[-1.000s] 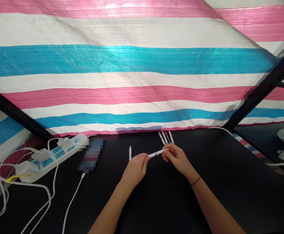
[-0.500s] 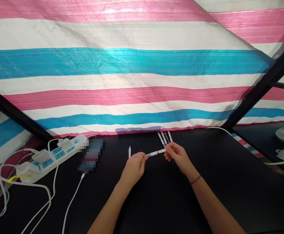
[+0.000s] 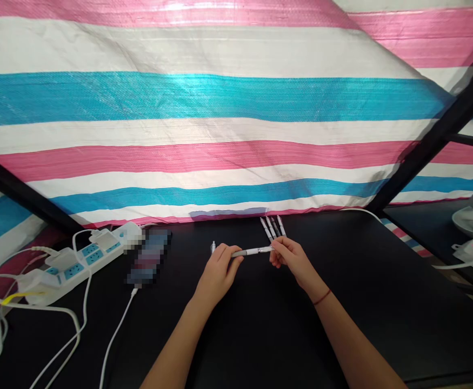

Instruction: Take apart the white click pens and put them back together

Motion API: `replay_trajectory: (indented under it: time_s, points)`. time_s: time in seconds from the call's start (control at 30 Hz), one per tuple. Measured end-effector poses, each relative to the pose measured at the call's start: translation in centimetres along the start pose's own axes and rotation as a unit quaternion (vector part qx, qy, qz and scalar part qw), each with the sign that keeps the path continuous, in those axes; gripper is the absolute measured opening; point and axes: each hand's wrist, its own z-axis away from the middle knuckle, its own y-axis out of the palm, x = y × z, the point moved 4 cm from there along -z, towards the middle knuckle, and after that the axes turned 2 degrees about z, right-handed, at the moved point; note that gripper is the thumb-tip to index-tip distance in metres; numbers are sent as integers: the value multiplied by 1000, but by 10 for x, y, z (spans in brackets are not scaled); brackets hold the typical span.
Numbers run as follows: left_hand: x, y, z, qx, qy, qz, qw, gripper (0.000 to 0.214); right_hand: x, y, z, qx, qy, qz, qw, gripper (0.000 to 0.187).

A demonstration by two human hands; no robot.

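Observation:
A white pen (image 3: 252, 252) lies level between both hands over the black table (image 3: 382, 302). My left hand (image 3: 217, 273) pinches its left end, fingers closed. At the pen's right end my right hand (image 3: 291, 258) grips with curled fingers; a red cord circles that wrist. Behind the right hand, three more white pens (image 3: 272, 227) lie side by side on the table near the tarp. A single short white pen piece (image 3: 213, 247) lies just beyond my left hand.
A striped pink, white and blue tarp (image 3: 220, 108) hangs behind the table. A white power strip (image 3: 74, 259) with plugs and white cables (image 3: 114, 335) sits at the left, next to a blurred flat object (image 3: 147, 258). Black frame bars (image 3: 434, 140) slant at both sides.
The pen has swung from a slant to nearly level, and my left hand has closed over more of its left end. Both hands drifted slightly left and away.

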Motion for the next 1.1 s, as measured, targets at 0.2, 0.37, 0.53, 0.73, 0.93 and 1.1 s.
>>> replay_trajectory:
  time_s: [0.2,0.37,0.53,0.73,0.93,1.1]
  points:
    - [3,2,4,18,49,-90,995,24,-8,1,4,71,105,44,991,45]
    - [4,3,4,54,87,-126,987,28,-3,1,11,129,164,-30,977,37]
    - [4,4,3,69,92,-128,985,28,8,-1,10,109,34,24,993,31]
    - [4,6,4,58,75,-126,988,26,14,-2,10,67,-26,76,995,30]
    - [1,0,3,0,78,-113,991,20,7,-1,8,78,25,83,993,39]
    - [8,0,7,39,59,-71,995,24,19,2,13,118,-60,76,988,29]
